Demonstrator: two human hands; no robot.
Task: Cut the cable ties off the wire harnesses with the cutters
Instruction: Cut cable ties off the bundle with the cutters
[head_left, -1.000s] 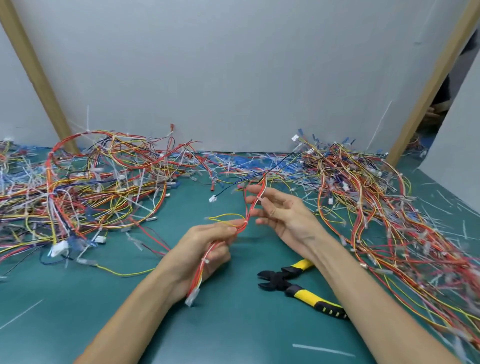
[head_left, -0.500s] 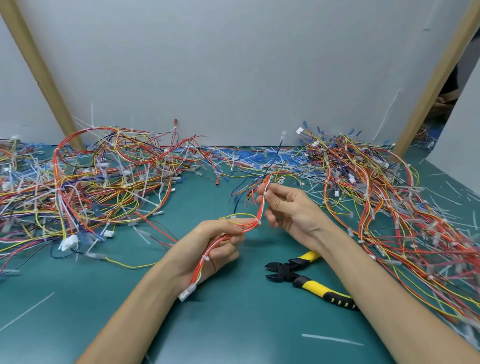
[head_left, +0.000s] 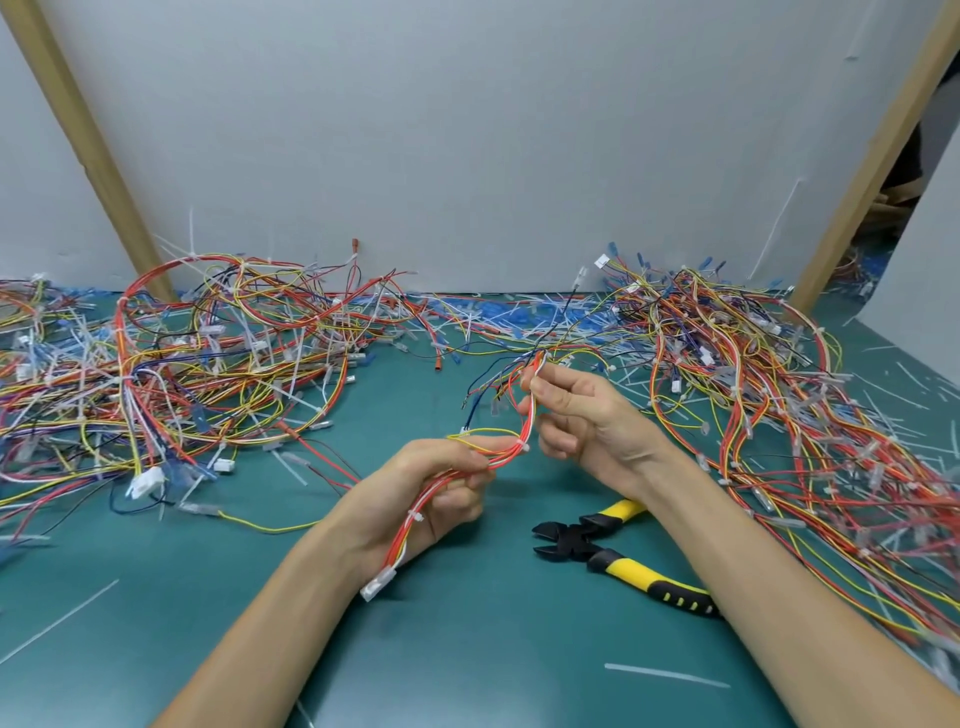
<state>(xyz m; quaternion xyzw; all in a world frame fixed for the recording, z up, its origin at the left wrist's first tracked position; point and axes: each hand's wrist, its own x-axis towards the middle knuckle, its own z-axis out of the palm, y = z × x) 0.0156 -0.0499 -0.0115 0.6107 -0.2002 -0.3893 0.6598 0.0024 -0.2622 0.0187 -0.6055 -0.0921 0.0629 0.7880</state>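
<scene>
Teal mat (head_left: 467, 649); cutters (head_left: 576, 540) and harness (head_left: 525, 427) unmoved.

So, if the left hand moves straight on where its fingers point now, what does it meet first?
Probably the right hand: the left hand points along the harness both hold, toward the right hand's curled fingers close beyond. Depth is unclear.

Both hands hold one wire harness (head_left: 511, 447) at mid-frame. The left hand (head_left: 426, 499) grips its red and white strands, with a white connector (head_left: 378, 583) hanging out below the palm. The right hand (head_left: 587, 421) pinches the upper end. The yellow-handled cutters (head_left: 618, 556) lie on the green mat (head_left: 467, 665) at lower right, under the right forearm. Tangled harness piles sit at left (head_left: 208, 364) and right (head_left: 779, 395).
</scene>
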